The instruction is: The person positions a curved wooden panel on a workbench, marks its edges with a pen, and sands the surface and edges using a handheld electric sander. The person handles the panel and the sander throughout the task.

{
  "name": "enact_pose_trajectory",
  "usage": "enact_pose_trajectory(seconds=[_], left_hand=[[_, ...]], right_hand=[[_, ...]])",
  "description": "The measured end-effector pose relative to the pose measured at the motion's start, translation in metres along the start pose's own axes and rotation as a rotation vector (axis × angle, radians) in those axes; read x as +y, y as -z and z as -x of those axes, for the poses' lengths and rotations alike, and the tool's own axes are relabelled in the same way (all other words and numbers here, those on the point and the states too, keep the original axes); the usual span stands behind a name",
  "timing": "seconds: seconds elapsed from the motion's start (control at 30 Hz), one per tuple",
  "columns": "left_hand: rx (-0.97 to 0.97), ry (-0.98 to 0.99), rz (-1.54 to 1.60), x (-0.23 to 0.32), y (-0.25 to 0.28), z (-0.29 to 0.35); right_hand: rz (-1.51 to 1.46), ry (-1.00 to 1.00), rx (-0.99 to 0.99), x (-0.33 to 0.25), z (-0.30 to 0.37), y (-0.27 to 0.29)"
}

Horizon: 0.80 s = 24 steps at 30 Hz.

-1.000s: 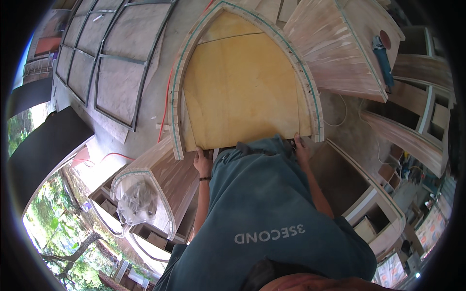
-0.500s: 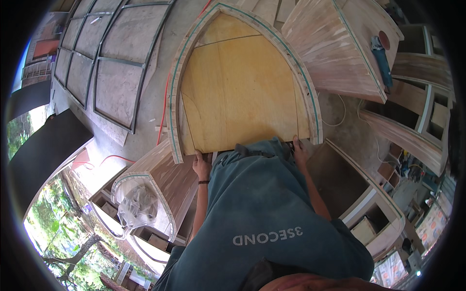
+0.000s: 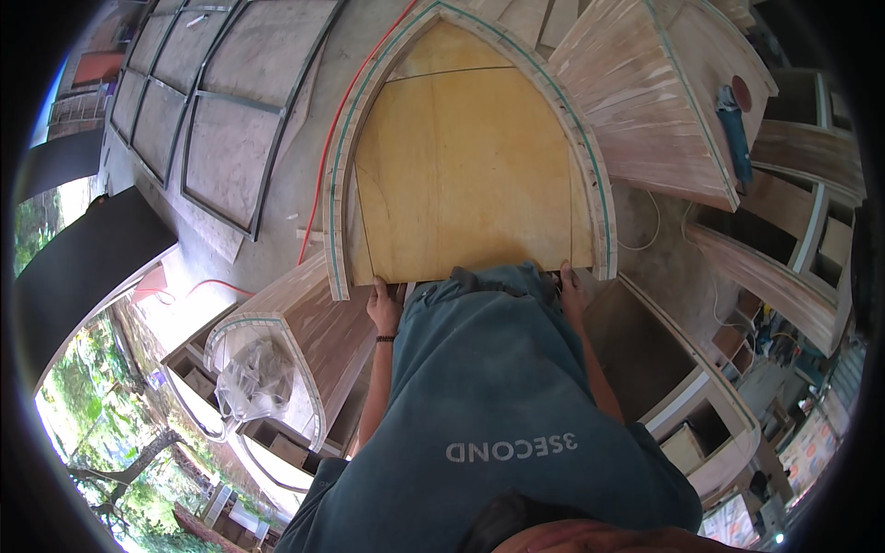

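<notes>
Basically, both hands are on the yellow panel [image 3: 466,175], upper centre of the frame, which sits inside an arched wooden rim [image 3: 336,221] with a green line along it. Left hand [image 3: 383,309] is at the panel's lower left corner, right hand [image 3: 572,290] near its lower right corner. Each grip looks closed on the lower edge, thumb up top; fingers under it are hidden, so can't tell how deep the hold goes. Main risk: both holds are on one edge, so the pointed far end could dip or twist if it's poorly supported; support underneath isn't visible. Dark seams run across the top and down both sides of the panel; can't tell if it's fixed to the rim. If loose, a pull on the panel alone could split the two. Left foot of the rim is right by the wooden cabinet [image 3: 327,327] at lower left, so a sideways shift could knock it. Red cable [image 3: 320,189] runs close along the rim's left side, possible snag. Teal shirt [image 3: 498,369] covers the middle of the lower edge; cloth could catch there. Grinder [image 3: 735,138] at upper right lies near the edge of a tapered wooden piece [image 3: 627,111]; a bump could drop it.
</notes>
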<state>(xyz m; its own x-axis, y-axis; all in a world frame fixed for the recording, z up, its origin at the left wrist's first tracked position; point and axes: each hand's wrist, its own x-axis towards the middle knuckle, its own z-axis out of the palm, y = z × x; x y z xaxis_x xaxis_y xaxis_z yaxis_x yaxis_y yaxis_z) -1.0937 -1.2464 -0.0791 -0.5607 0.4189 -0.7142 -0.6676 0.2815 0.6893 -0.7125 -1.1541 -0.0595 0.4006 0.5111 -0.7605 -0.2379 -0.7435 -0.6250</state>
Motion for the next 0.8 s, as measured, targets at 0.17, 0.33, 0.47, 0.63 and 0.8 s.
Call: enact_pose_trajectory(seconds=[0.17, 0.33, 0.47, 0.63, 0.8], left_hand=[[0.05, 0.04, 0.067, 0.004, -0.006, 0.002], [-0.052, -0.073, -0.087, -0.003, 0.016, -0.011], [0.03, 0.049, -0.08, 0.026, -0.021, 0.021], [-0.037, 0.011, -0.1, 0.014, -0.013, 0.012], [-0.023, 0.009, -0.02, 0.011, -0.018, 0.016]], right_hand=[[0.122, 0.084, -0.005, -0.009, 0.007, -0.001], [0.005, 0.064, -0.054, -0.013, 0.014, -0.007], [0.108, 0.11, -0.034, -0.006, 0.006, 0.002], [0.178, 0.156, -0.058, -0.01, 0.005, -0.001], [0.225, 0.113, -0.113, -0.022, 0.015, -0.002]])
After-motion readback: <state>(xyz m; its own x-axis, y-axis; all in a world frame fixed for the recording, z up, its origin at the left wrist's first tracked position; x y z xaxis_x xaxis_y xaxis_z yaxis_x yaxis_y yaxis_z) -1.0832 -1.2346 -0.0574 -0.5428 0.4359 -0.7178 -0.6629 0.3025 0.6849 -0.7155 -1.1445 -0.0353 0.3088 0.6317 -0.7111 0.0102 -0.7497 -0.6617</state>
